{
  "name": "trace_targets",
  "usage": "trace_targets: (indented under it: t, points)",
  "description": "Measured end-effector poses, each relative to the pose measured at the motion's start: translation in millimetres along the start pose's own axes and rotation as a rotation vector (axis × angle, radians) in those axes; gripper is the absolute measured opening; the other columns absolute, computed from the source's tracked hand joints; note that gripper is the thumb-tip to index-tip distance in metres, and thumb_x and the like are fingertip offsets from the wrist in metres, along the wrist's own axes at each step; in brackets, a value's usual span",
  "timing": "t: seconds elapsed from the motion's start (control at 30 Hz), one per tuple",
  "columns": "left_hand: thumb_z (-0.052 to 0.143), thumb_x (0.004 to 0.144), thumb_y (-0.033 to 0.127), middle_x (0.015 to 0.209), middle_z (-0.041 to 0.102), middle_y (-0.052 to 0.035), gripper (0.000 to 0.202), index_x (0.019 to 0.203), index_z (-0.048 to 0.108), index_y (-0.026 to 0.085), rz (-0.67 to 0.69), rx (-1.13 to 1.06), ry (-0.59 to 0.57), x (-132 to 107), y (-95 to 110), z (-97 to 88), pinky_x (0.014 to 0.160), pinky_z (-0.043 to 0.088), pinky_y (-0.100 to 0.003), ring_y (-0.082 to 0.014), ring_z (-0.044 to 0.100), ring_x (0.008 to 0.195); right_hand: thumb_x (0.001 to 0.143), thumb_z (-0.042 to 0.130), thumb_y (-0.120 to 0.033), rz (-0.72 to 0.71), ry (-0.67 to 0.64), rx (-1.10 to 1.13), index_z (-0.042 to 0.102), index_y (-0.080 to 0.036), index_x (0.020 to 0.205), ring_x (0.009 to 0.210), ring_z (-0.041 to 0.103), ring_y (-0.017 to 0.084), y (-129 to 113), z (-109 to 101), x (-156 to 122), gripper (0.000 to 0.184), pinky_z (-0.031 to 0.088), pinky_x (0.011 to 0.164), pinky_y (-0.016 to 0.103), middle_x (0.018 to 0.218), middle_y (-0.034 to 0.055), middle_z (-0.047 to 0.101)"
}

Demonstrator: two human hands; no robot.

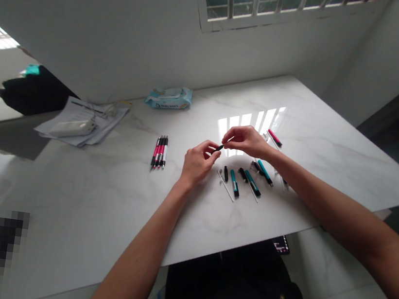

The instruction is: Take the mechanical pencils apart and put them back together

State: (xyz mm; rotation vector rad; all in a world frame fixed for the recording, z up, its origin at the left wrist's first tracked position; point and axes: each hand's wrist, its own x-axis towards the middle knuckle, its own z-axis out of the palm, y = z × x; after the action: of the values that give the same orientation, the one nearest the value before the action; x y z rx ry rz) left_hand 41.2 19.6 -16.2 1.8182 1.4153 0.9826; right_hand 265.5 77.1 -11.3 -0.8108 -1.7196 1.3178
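Above the table, my left hand [196,163] is closed on a small black pen part [217,148], held between thumb and fingertips. My right hand [247,140] pinches the far end of that same part; any smaller piece in its fingertips is too small to make out. Just below the hands lie taken-apart pens: a teal barrel [234,182], a second teal barrel [253,183], and a third teal barrel [265,173]. Beside them are a white refill [225,187] and a loose black grip piece [226,173]. A pink barrel [275,138] lies beyond my right wrist.
Several whole pens [160,152] stand in a row left of my hands. A wet-wipes pack [169,98] rests by the wall. Papers [77,126] with a white device [73,128] lie on the left. The marble-look table [110,216] has its front edge near my body.
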Motion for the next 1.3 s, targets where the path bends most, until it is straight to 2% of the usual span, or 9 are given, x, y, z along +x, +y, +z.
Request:
trace_targets:
  t: [0.27, 0.5, 0.7, 0.97, 1.1, 1.3]
  points:
    - [0.075, 0.091, 0.035, 0.094, 0.085, -0.003, 0.015, 0.101, 0.079, 0.025, -0.001, -0.004, 0.012, 0.4, 0.9, 0.4, 0.068, 0.057, -0.029, -0.0186, 0.077, 0.072, 0.078, 0.089, -0.03, -0.004, 0.002, 0.029, 0.08, -0.018, 0.094, 0.084, 0.078, 0.02, 0.7, 0.7, -0.2, 0.022, 0.066, 0.082, 0.036, 0.093, 0.0058, 0.083]
    - [0.077, 0.091, 0.034, 0.089, 0.084, -0.0024, 0.014, 0.101, 0.08, 0.025, 0.027, -0.021, -0.011, -0.4, -0.7, 2.2, 0.068, 0.057, -0.03, -0.0187, 0.077, 0.07, 0.082, 0.085, -0.031, -0.022, -0.007, -0.08, 0.08, -0.018, 0.093, 0.083, 0.077, 0.02, 2.5, 1.6, -0.9, 0.018, 0.063, 0.077, 0.035, 0.09, 0.0052, 0.083]
    - [0.078, 0.09, 0.035, 0.09, 0.083, -0.0034, 0.017, 0.101, 0.081, 0.023, 0.022, -0.064, 0.019, 1.2, -2.0, 3.0, 0.064, 0.057, -0.029, -0.0168, 0.074, 0.066, 0.081, 0.087, -0.034, -0.034, -0.022, -0.047, 0.079, -0.018, 0.094, 0.087, 0.078, 0.021, 2.2, 0.9, -0.7, 0.022, 0.064, 0.081, 0.037, 0.093, 0.0055, 0.083]
    - [0.08, 0.09, 0.039, 0.088, 0.081, -0.0049, 0.023, 0.103, 0.08, 0.02, 0.014, -0.222, -0.023, 6.0, -10.9, 5.0, 0.064, 0.06, -0.028, -0.0168, 0.075, 0.068, 0.082, 0.089, -0.037, -0.041, -0.041, -0.045, 0.078, -0.018, 0.095, 0.096, 0.081, 0.025, -1.7, -1.9, -1.2, 0.026, 0.065, 0.086, 0.039, 0.097, 0.007, 0.084]
    - [0.081, 0.089, 0.04, 0.088, 0.082, -0.0052, 0.024, 0.102, 0.079, 0.02, 0.021, -0.234, -0.036, 5.2, -9.8, 5.5, 0.063, 0.06, -0.029, -0.0166, 0.074, 0.066, 0.085, 0.086, -0.039, -0.08, -0.028, -0.119, 0.079, -0.018, 0.095, 0.088, 0.08, 0.023, 0.6, -0.8, -1.9, 0.025, 0.064, 0.085, 0.038, 0.092, 0.0069, 0.084]
    - [0.08, 0.09, 0.039, 0.091, 0.084, -0.004, 0.019, 0.101, 0.081, 0.023, 0.041, -0.058, 0.02, 1.0, -3.7, 5.1, 0.065, 0.059, -0.029, -0.0178, 0.075, 0.068, 0.093, 0.079, -0.043, -0.077, -0.006, -0.282, 0.081, -0.017, 0.091, 0.07, 0.073, 0.018, 5.3, 1.3, -2.4, 0.026, 0.058, 0.069, 0.033, 0.075, 0.0042, 0.078]
